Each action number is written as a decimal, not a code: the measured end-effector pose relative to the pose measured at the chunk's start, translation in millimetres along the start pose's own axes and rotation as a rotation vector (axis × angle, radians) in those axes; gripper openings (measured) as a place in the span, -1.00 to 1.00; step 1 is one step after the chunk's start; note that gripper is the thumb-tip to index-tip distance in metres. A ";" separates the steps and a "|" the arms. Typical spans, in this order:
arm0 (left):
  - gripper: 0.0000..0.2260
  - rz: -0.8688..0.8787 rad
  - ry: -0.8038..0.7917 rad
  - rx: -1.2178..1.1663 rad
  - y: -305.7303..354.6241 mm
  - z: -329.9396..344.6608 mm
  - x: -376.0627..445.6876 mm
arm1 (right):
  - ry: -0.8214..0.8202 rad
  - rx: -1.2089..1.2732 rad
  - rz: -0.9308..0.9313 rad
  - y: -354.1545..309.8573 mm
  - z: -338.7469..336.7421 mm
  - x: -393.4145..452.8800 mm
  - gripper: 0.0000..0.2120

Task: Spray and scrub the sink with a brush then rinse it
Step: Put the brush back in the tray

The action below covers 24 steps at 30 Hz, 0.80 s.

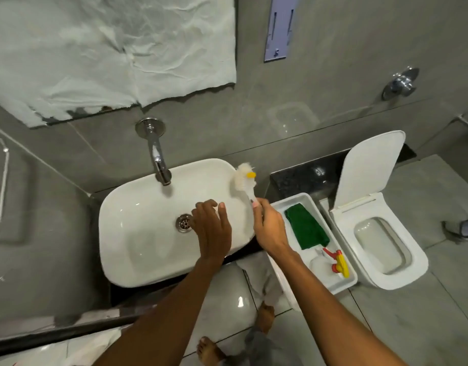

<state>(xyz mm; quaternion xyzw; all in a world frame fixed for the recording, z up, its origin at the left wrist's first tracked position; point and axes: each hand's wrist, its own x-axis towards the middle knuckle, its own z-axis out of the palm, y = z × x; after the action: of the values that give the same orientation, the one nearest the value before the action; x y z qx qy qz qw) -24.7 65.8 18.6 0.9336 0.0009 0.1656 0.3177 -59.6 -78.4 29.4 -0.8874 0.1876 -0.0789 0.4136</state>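
A white rectangular sink (137,249) sits below a chrome wall tap (157,157), with a metal drain (184,223) in its middle. My right hand (268,228) grips the handle of a white-bristled brush (243,178) with a yellow tip; the bristle head rests at the sink's far right corner. My left hand (213,228) lies flat inside the basin just right of the drain, fingers spread, holding nothing. A spray bottle (330,262) with a red and yellow trigger lies on its side in a white tray (300,199) to the right of the sink.
A green cloth (305,228) lies in the tray beside the bottle. A white toilet (386,233) with its lid raised stands at the right. A paper-covered mirror (108,54) hangs above the tap. My bare feet (264,315) stand on the tiled floor below.
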 end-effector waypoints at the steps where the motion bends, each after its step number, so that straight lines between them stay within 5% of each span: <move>1: -0.80 0.031 -0.057 -0.016 8.2 5.3 0.1 | 0.041 0.024 0.010 12.0 -8.1 2.5 -0.63; 7: -0.53 0.291 -0.360 -0.015 38.2 46.6 -3.7 | 0.261 0.054 0.184 102.2 -38.2 1.3 -0.74; 12: -0.22 0.389 -0.594 0.113 34.9 83.9 -9.9 | 0.029 -0.116 0.416 178.7 -17.9 -8.2 -0.65; 16: -0.22 0.420 -0.619 0.237 26.9 98.9 -12.8 | -0.157 -0.162 0.605 214.8 17.3 -3.9 -0.66; 24: -0.34 0.374 -0.639 0.283 27.7 106.0 -12.3 | -0.202 -0.133 0.600 259.4 75.1 16.8 -0.62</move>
<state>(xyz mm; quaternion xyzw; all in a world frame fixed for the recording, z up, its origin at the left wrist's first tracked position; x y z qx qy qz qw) -6.4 -20.5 -47.5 0.9567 -0.2453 -0.0800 0.1346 -91.4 -184.5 -217.4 -0.8210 0.4036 0.1475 0.3759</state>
